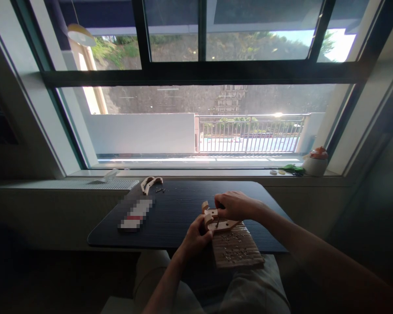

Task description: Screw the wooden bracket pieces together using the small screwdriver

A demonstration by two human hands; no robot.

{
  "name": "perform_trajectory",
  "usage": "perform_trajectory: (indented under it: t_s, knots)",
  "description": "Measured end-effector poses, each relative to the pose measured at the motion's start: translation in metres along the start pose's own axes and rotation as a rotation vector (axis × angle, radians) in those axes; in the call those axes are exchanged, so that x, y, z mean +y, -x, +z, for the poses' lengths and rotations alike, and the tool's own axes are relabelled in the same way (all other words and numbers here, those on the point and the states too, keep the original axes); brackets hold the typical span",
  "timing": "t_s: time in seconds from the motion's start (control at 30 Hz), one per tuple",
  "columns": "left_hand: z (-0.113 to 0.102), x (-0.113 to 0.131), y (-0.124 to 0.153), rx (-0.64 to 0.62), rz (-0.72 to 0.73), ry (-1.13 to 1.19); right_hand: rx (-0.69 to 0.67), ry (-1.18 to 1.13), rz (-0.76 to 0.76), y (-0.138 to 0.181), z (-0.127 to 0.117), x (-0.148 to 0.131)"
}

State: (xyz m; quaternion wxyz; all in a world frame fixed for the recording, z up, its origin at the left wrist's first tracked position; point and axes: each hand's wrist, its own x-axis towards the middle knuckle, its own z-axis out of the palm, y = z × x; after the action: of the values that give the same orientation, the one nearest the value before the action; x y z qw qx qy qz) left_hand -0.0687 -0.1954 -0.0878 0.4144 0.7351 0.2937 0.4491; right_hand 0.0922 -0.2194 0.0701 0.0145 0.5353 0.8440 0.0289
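A pale wooden piece (224, 225) with curved ends and dark holes rests on the far end of a brown ridged board (255, 260). My left hand (196, 237) is closed on its left end, thumb at the near side. Above it, my right hand (234, 205) has its fingers curled together over the wood; what they pinch is hidden. A thin dark pin-like part (217, 222) stands in the piece below these fingers. Many small shiny bits (234, 250), too small to name surely, are spread over the board, which overhangs the table's near edge above my lap.
On the dark table (180, 222), two curved wooden pieces (150, 184) lie at the far left, with several screws (160, 190) beside them. A blurred white and red packet (136, 216) is at the left. A white pot (315, 165) stands on the windowsill (216, 173).
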Motion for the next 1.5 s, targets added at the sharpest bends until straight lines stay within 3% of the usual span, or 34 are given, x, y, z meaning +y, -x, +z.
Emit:
perform_trajectory:
  t_s: [0.3,0.57,0.83,1.27,1.5]
  knots:
    - [0.001,0.001,-0.001,-0.009,0.011,-0.009,-0.039,-0.004,-0.05,-0.003,-0.003,-0.004]
    - [0.001,0.0,-0.001,-0.018,0.022,-0.019,-0.03,0.027,0.027,-0.019,0.001,-0.001]
    - [0.001,-0.005,-0.001,-0.015,0.004,-0.002,0.008,0.069,0.072,-0.015,0.006,0.0]
    - [0.001,0.001,0.0,-0.025,0.014,0.033,-0.118,0.02,-0.138,-0.004,-0.014,-0.01]
    - [0.002,-0.004,-0.002,-0.015,-0.003,0.05,-0.032,-0.011,-0.116,-0.008,-0.006,-0.005]
